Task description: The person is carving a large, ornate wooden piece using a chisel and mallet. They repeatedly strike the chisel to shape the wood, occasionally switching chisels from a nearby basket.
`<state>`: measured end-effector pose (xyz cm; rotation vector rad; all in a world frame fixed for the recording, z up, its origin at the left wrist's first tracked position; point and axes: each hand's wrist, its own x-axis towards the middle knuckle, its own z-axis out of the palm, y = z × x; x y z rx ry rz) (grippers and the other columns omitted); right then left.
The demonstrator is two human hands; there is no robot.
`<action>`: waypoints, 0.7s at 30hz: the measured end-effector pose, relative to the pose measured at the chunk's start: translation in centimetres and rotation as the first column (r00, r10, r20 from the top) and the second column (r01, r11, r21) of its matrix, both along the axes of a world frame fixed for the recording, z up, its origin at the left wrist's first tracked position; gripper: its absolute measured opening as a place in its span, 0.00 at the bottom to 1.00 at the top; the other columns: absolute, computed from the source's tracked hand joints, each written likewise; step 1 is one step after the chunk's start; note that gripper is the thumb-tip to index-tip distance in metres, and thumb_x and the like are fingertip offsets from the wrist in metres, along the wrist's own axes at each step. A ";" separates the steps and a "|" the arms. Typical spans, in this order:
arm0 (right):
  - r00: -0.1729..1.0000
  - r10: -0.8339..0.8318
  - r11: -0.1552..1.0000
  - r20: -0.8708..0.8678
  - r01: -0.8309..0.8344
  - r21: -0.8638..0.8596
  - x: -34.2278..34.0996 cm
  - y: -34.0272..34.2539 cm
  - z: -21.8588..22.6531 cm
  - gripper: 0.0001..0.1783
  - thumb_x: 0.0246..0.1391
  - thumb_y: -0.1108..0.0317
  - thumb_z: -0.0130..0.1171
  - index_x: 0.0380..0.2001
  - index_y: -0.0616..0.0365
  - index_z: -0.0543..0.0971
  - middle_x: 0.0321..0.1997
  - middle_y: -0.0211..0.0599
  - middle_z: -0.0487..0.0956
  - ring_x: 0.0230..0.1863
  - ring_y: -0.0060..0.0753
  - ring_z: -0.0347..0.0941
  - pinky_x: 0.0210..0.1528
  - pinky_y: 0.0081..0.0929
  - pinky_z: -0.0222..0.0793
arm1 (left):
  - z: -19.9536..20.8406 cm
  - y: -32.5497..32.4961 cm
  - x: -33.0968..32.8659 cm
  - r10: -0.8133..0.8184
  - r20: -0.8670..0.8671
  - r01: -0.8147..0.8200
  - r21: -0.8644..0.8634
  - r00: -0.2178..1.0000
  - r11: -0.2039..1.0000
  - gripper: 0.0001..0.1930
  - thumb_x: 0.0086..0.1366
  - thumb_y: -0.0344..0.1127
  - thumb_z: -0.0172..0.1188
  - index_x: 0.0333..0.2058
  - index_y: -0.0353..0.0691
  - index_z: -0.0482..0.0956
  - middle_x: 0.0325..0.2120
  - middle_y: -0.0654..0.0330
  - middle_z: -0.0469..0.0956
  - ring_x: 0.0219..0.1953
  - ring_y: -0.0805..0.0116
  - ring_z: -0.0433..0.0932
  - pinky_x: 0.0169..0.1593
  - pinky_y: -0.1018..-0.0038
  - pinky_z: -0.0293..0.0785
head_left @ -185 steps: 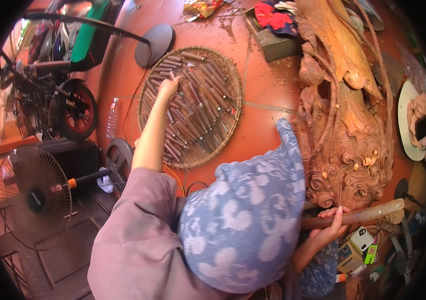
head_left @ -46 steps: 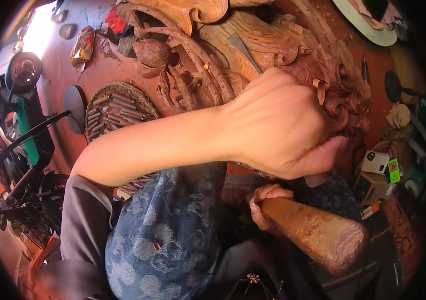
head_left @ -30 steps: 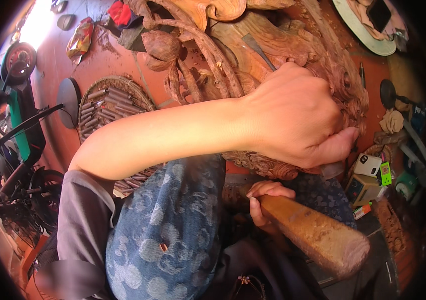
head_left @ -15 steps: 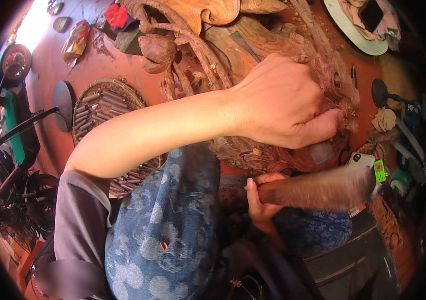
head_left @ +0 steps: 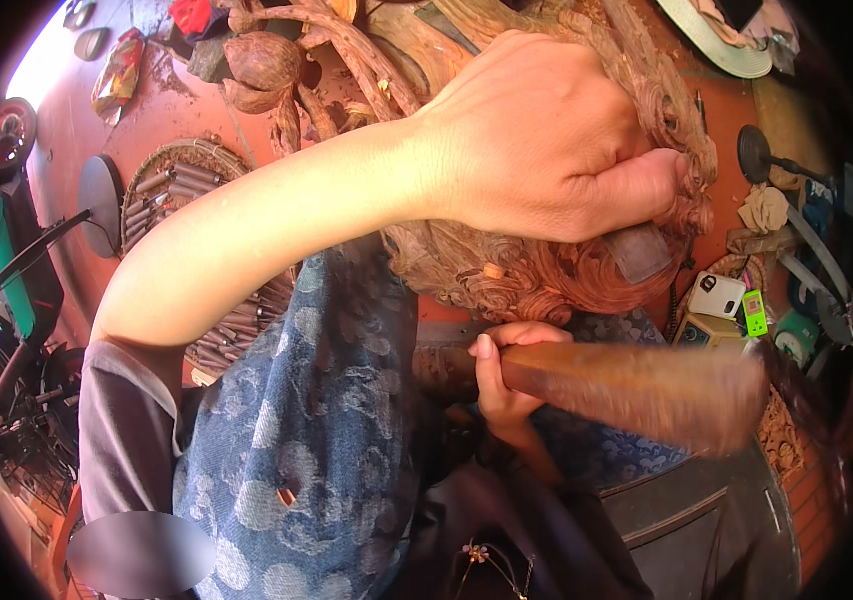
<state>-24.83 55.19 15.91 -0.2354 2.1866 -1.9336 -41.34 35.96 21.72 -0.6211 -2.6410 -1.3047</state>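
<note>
- Left hand (head_left: 546, 150) curled tight round my chisel (head_left: 638, 253), over the wood carving (head_left: 546, 285)
- Slim, likely stiff: hold mid-length, clear of its end
- Right hand (head_left: 508, 375) wraps the mallet's (head_left: 636, 390) narrow end, nearer me
- Looks solid, top-heavy; I'd grip that handle firmly

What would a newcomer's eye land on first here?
First, the left hand, fisted around a chisel over the swirling wood carving at upper centre. Then the blurred wooden club in the right hand, lower right. A round basket of rods lies left.
</note>
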 end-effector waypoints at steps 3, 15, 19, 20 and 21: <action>0.996 0.031 0.996 0.079 -0.037 0.076 0.3 -0.1 0.0 0.20 0.47 0.87 0.60 0.39 0.62 0.62 0.27 0.37 0.73 0.26 0.25 0.70 0.33 0.23 0.69 | -0.1 -0.5 -0.2 -0.030 0.014 0.028 0.084 0.999 0.996 0.27 0.63 0.48 0.51 0.09 0.38 0.72 0.07 0.49 0.65 0.13 0.47 0.69 0.19 0.57 0.63; 0.994 0.107 0.990 0.020 -0.108 0.093 1.5 -0.5 -1.1 0.20 0.45 0.80 0.65 0.38 0.60 0.66 0.28 0.35 0.71 0.27 0.28 0.69 0.33 0.26 0.67 | 0.7 -1.4 -0.5 -0.207 0.089 0.196 0.118 0.974 0.973 0.24 0.66 0.37 0.51 0.10 0.40 0.64 0.09 0.58 0.65 0.12 0.58 0.67 0.19 0.63 0.61; 0.990 -0.083 0.990 -0.118 0.095 0.101 1.1 -0.8 -0.5 0.28 0.35 0.67 0.76 0.40 0.66 0.75 0.29 0.42 0.80 0.29 0.38 0.80 0.34 0.31 0.75 | 0.0 -1.9 -0.3 -0.212 0.065 0.192 0.233 0.975 0.953 0.23 0.66 0.33 0.52 0.11 0.37 0.60 0.09 0.56 0.61 0.11 0.54 0.62 0.19 0.63 0.58; 0.998 -0.065 0.998 -0.022 0.065 -0.012 1.8 -1.0 -1.0 0.28 0.35 0.68 0.76 0.39 0.66 0.75 0.29 0.43 0.80 0.29 0.36 0.79 0.33 0.31 0.75 | 0.4 -2.1 -0.2 -0.220 0.109 0.198 0.181 0.969 0.963 0.23 0.66 0.32 0.52 0.11 0.37 0.58 0.09 0.56 0.59 0.12 0.54 0.61 0.20 0.62 0.57; 0.996 -0.043 0.990 0.075 0.052 -0.129 1.7 -1.4 -0.8 0.27 0.35 0.68 0.76 0.39 0.65 0.75 0.29 0.43 0.80 0.29 0.34 0.79 0.32 0.31 0.75 | 0.5 -2.0 -0.2 -0.225 0.105 0.205 0.175 0.969 0.963 0.23 0.66 0.32 0.52 0.11 0.37 0.58 0.09 0.56 0.59 0.12 0.53 0.60 0.20 0.61 0.56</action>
